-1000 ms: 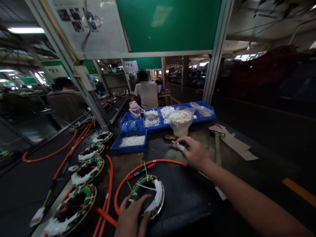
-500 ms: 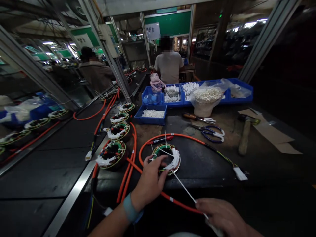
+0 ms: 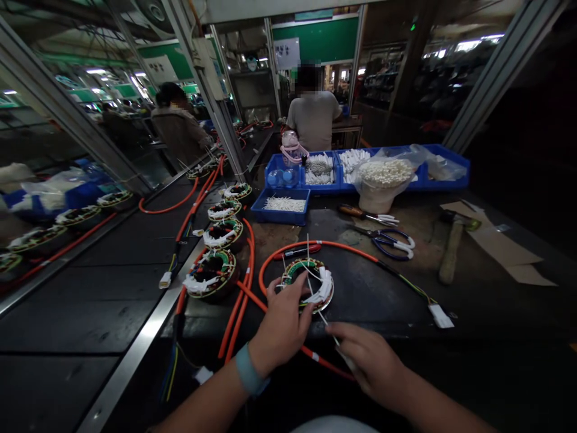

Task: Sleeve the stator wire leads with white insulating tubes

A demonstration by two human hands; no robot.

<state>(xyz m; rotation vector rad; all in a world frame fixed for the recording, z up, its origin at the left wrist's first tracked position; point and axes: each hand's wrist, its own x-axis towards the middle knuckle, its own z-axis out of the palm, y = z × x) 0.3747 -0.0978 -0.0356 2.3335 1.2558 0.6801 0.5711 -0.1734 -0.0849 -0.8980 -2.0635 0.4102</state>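
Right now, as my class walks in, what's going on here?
A person is working with both hands at a dark bench. The left hand lies over the near left side of a ring, while the right hand pinches a thin white strip that reaches the ring's near edge. An orange cable curves around the ring's far side. More rings stand in a row to the left. Scissors and a hammer lie to the right, untouched.

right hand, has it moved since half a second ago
Yes: judged against the rightmost white connector, the right hand has moved left and forward, closer to the nearest stator.
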